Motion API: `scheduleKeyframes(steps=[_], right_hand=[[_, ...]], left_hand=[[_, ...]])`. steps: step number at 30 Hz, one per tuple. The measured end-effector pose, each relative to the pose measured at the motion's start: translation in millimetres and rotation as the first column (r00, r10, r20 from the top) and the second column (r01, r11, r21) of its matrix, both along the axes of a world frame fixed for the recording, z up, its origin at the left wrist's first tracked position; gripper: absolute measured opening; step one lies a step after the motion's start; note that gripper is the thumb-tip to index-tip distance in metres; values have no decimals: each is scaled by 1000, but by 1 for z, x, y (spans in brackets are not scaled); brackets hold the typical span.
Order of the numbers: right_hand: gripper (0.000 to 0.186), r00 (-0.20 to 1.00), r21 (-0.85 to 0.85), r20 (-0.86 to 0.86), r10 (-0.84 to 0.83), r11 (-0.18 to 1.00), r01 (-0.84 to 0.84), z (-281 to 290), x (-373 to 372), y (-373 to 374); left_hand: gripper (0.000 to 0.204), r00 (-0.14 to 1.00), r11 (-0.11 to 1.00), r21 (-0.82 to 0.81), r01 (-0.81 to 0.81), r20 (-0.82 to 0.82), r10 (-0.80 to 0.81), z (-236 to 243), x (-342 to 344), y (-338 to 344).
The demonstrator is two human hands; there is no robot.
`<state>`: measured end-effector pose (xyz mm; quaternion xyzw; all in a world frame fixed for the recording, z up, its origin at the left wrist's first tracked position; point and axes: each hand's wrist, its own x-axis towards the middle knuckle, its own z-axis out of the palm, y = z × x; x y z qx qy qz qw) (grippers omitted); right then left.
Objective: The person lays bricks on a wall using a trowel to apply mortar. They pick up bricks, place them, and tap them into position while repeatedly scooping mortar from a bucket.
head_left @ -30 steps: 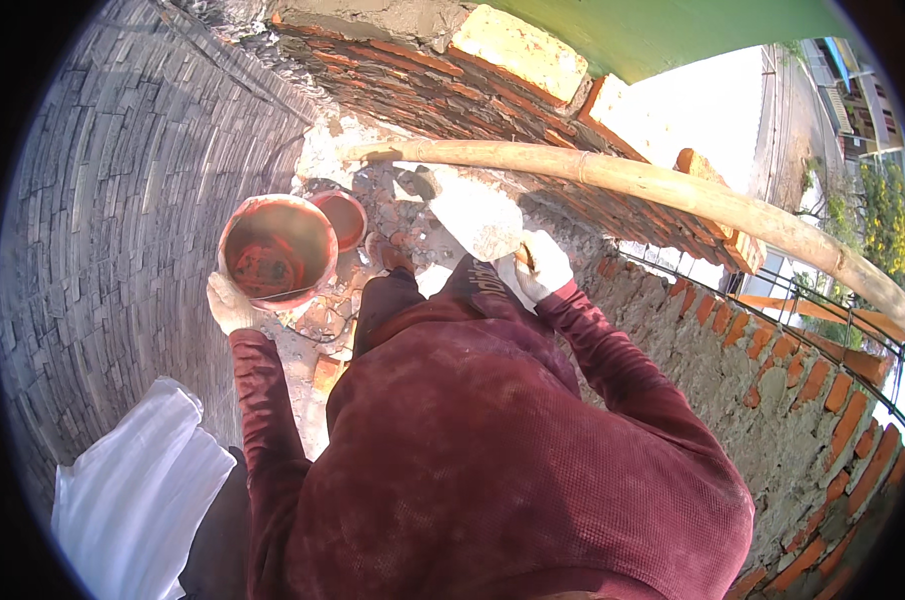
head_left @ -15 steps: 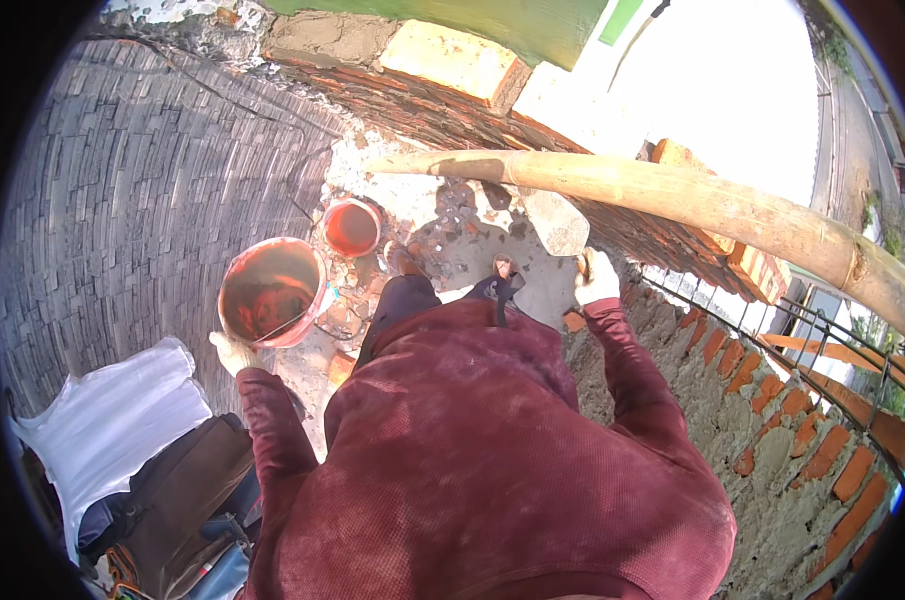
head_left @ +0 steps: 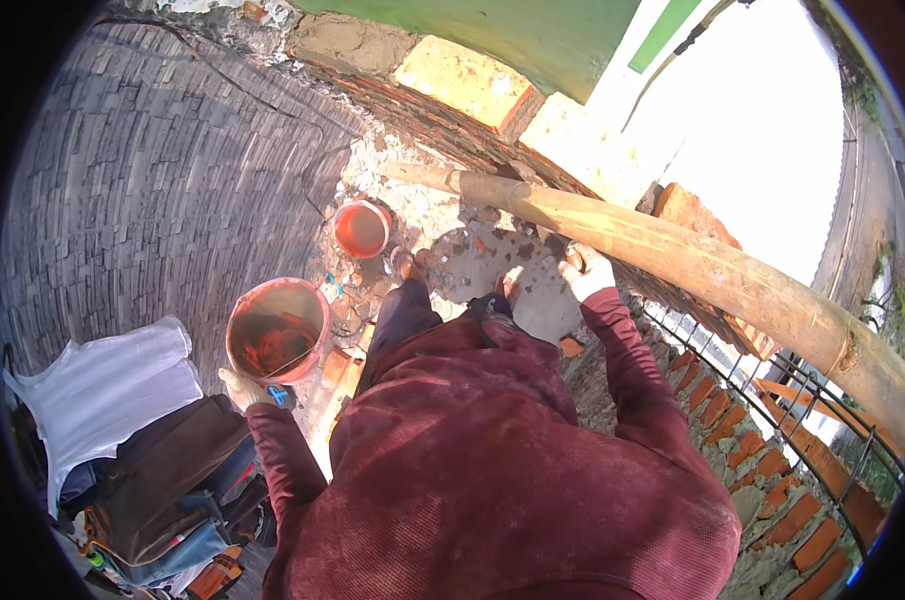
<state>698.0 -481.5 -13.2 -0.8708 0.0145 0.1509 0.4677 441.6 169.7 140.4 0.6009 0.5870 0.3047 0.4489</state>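
Bucket (head_left: 276, 331) lowered leftward, gripped by gloved left hand (head_left: 245, 388), right hand (head_left: 587, 272) closed against pole (head_left: 693, 265).

My left hand (head_left: 245, 388): low at my left side, holding the near rim of the big bucket (head_left: 278, 330), which sits just ahead of it.
Small bucket (head_left: 362, 228): farther ahead and a little right of the big bucket, on the ledge (head_left: 443, 215) by my feet.
My right hand (head_left: 585, 272): ahead on my right, just beneath the wooden pole (head_left: 693, 265).
Wooden pole: runs across in front of me, from the ledge at centre out to the far right.
Brick wall (head_left: 773, 480): below the pole, on my right.
Pile of cloth and bags (head_left: 123, 440): left of me, behind the big bucket.
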Motion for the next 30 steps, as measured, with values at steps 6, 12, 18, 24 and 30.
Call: scheduleKeyframes(steps=[6, 12, 18, 24, 30], right_hand=[[22, 825, 257, -523, -216, 882, 394, 25, 12, -13], [26, 846, 304, -487, -215, 867, 396, 53, -32, -33], [43, 993, -18, -119, -22, 1000, 20, 68, -13, -9], [28, 805, 257, -559, -199, 881, 396, 84, 20, 24], [16, 948, 369, -188, -257, 876, 310, 53, -59, -23]], left_hand=[[82, 1000, 997, -70, 21, 9, -20, -18, 13, 22], [77, 983, 982, -65, 179, 40, -177, -6, 24, 26], [66, 968, 966, -92, 240, 100, -231, -21, 55, 11], [72, 955, 960, -64, 271, 145, -260, -47, 59, 7], [77, 976, 917, -387, 96, -145, -163, -40, 22, -26]])
